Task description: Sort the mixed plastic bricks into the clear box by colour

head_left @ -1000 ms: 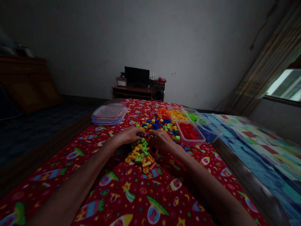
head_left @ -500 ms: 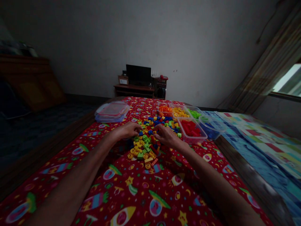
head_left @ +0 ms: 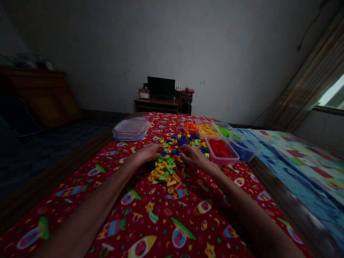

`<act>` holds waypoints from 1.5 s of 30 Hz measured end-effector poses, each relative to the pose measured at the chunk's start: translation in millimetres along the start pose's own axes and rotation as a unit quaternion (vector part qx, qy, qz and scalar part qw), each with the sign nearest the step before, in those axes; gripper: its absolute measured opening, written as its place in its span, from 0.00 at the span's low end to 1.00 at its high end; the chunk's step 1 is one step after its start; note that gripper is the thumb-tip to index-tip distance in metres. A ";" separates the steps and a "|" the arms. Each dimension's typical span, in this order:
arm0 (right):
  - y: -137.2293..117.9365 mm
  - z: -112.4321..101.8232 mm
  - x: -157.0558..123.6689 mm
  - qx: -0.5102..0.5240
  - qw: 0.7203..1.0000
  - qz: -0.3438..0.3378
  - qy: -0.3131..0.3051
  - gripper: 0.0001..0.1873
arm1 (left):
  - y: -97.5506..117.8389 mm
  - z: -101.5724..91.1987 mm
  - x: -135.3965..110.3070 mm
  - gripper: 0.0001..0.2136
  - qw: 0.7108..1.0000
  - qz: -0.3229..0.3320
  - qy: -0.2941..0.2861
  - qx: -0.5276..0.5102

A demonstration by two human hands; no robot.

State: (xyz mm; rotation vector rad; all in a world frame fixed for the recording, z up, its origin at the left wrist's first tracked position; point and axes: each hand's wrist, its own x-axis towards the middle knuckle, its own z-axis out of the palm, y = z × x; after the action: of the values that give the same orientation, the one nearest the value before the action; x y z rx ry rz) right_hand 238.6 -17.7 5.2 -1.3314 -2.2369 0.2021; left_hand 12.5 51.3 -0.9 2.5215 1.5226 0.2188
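A loose pile of small plastic building bricks [head_left: 169, 163] in yellow, green, blue and red lies on the red patterned tablecloth [head_left: 150, 229]. My left hand [head_left: 151, 152] is at the pile's left side, its fingers curled in toward the bricks beside a blue one. Opposite it, my right hand [head_left: 192, 154] reaches into the right side of the pile with thumb and fingers bent together near red and blue bricks. Both sets of fingertips are partly hidden and small, so what they pinch cannot be made out.
Right of the pile stand clear tubs of sorted bricks: orange [head_left: 190, 126], yellow [head_left: 208, 129], green [head_left: 224, 131], red [head_left: 219, 147] and blue [head_left: 243, 147]. Stacked lids [head_left: 131, 128] lie at the left. A bed [head_left: 290, 154] adjoins the table's right edge.
The whole view has shifted slightly, so things sit a little further right and lower. Both hands stay at the pile, with only small finger movements.
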 end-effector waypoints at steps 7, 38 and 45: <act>2.6 2.4 0.0 0.018 1.000 -0.008 -0.001 0.15 | 3.2 16.5 8.1 0.33 0.981 -0.008 -0.033 -0.193; 37.8 -51.7 33.9 -0.083 0.994 0.037 0.068 0.13 | 15.5 -18.8 -1.4 0.27 0.927 0.029 0.069 -0.367; 107.5 -101.1 84.4 -0.172 0.959 0.205 0.097 0.24 | 9.9 -13.9 0.5 0.24 0.945 0.029 0.057 -0.320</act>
State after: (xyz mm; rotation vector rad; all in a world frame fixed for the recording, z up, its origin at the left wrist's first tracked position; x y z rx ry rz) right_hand 341.2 94.9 80.6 -1.9055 -1.8679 -0.1767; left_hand 18.2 48.3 15.0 2.0507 1.1565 0.7474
